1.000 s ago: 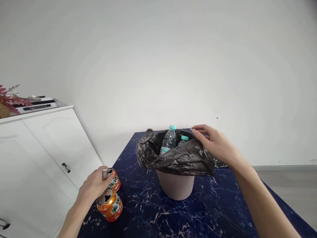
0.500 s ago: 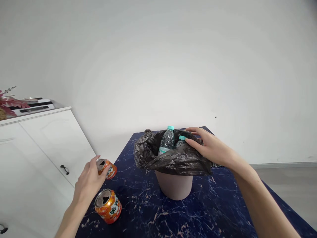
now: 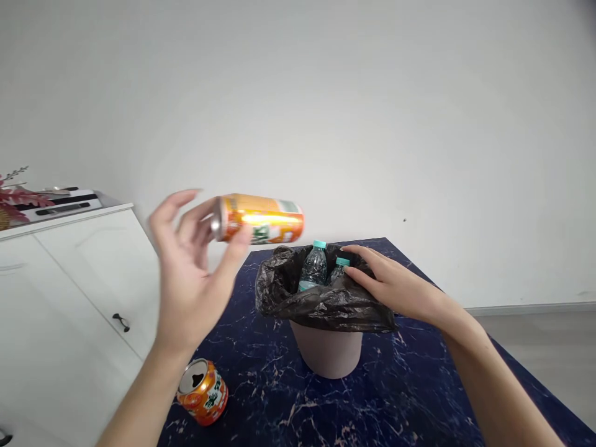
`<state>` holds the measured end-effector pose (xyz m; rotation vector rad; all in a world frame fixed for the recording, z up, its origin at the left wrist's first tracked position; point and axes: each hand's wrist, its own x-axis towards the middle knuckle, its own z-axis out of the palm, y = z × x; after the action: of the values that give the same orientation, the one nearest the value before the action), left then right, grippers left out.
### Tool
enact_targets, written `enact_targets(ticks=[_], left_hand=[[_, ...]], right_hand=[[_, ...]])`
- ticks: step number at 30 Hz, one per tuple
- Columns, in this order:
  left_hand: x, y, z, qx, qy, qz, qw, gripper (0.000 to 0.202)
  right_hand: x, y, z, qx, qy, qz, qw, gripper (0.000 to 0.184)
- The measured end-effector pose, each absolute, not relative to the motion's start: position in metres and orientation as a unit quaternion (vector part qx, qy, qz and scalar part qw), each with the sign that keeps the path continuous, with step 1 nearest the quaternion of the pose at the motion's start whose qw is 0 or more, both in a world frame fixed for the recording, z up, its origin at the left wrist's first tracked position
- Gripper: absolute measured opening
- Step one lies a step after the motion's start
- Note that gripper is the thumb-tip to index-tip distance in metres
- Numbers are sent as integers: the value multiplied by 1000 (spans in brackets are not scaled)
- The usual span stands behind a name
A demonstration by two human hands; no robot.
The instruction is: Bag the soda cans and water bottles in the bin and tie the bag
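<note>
My left hand (image 3: pixel 190 273) is raised to the left of the bin and pinches the top end of an orange drink can (image 3: pixel 259 219), which lies sideways in the air just above and left of the bin's opening. My right hand (image 3: pixel 395 287) rests with fingers stretched on the right edge of the black bin bag (image 3: pixel 326 298). The bag lines a small pink bin (image 3: pixel 328 351). Two clear bottles with teal caps (image 3: pixel 315 266) stand inside it. A second opened orange can (image 3: pixel 203 392) stands on the dark blue marbled table (image 3: pixel 400 391).
A white cabinet (image 3: pixel 69 298) with dark handles stands to the left of the table. On its top are a flat white device and a pink plant. A plain white wall runs behind, and grey floor shows at the right.
My left hand has lifted one orange can off the table and carried it up and right, tipped sideways, toward the bin. My right hand slid slightly along the bag's rim.
</note>
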<state>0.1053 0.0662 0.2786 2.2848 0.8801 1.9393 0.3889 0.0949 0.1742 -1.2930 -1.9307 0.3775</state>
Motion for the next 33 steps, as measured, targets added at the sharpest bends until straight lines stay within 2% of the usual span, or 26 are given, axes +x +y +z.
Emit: enact_targets(ticks=[3,7,16,21,23,28,33], left_hand=[[130,71,282,799,329,501,41,69],[146,80,280,848,402,345,26,73],[149,94,289,861,479,168,26,80],[142,103,286,868,486,88,41,96],[137,106,282,864,495,91,28,89],[126,108,272,861,501,90,11,53],[117,113,267,846,526,90,-4,43]], right_hand=[[390,97,174,-494,-764,140,392,52],[390,98,174,-482,-767,137,400,53],[390,91,179,-500,-759,153,388,56],[391,90,184,-521,-756,169,357,58],[392,90,184,-524,-756,175,352,59],[391,89,184,-530,-753,180,347,62],[389,86,186,-540,-749,181,337,63]])
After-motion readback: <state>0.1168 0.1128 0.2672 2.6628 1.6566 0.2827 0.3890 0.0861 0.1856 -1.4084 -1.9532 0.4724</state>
